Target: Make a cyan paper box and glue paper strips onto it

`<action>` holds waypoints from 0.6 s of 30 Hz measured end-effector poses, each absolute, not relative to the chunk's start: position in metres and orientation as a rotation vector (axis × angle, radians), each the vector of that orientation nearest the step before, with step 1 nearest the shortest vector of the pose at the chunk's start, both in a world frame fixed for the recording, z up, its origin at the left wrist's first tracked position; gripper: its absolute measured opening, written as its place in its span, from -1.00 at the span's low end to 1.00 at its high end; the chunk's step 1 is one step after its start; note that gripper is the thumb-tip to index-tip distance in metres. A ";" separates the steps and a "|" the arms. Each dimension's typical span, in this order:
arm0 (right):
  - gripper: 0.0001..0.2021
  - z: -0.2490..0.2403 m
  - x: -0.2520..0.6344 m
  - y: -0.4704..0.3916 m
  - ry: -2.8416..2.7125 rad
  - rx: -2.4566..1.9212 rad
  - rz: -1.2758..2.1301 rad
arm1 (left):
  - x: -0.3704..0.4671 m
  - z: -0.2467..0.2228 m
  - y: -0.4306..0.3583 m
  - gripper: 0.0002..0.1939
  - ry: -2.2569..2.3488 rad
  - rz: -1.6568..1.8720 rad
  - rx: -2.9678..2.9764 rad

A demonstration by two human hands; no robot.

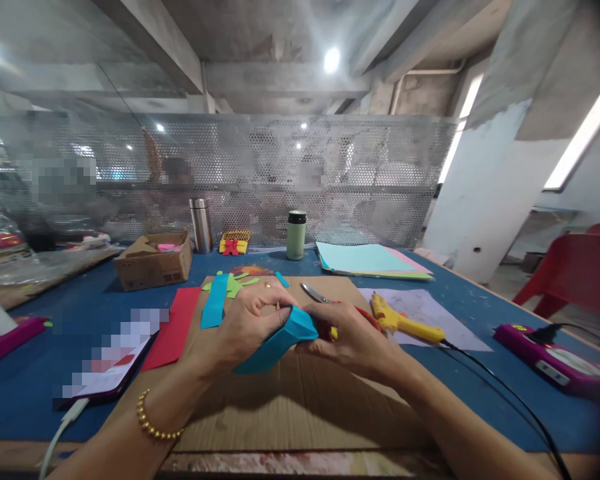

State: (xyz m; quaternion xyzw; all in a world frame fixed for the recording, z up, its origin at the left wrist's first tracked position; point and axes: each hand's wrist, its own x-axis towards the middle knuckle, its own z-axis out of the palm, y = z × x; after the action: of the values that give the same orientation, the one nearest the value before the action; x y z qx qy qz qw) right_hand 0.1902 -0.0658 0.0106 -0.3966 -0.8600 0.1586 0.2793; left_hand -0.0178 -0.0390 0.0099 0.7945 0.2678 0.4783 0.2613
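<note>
Between both hands is a folded piece of blue paper (pixel 280 340), held just above a sheet of brown cardboard (pixel 300 413). My left hand (pixel 253 323) pinches its upper left edge. From the right, my right hand (pixel 347 333) grips the folded end with thumb and fingers. Beyond my left hand lie a blue paper strip (pixel 215 300) and green paper cut into thin points (pixel 235 285). Scissors (pixel 315 292) with red handles rest behind my right hand, which partly hides them. A yellow hot glue gun (pixel 405 323) lies to the right on pale purple paper (pixel 445 320).
Red paper (pixel 173 327) and a phone (pixel 115 367) on a cable lie at left. Behind are a cardboard box (pixel 155 260), a steel flask (pixel 201 227), a green bottle (pixel 295 237) and coloured sheets (pixel 370 259). The glue gun's black cord (pixel 505 387) crosses the right side near a purple power strip (pixel 555 360).
</note>
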 end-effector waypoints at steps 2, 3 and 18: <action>-0.90 0.009 0.192 -0.063 -2.301 -1.065 0.396 | -0.018 0.012 -0.039 -0.86 0.714 1.265 2.149; -0.90 0.009 0.193 -0.062 -2.300 -1.058 0.377 | -0.018 0.012 -0.039 -0.87 0.700 1.251 2.154; -0.93 0.005 0.193 -0.061 -2.341 -1.022 0.277 | -0.017 0.014 -0.042 -0.87 0.702 1.262 2.331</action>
State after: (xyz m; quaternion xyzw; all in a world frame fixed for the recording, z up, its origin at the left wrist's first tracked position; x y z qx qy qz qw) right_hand 0.1933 -0.0609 0.0047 -0.3816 -0.8741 0.1033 0.2824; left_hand -0.0170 -0.0424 0.0138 0.8332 0.2509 0.4512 0.1983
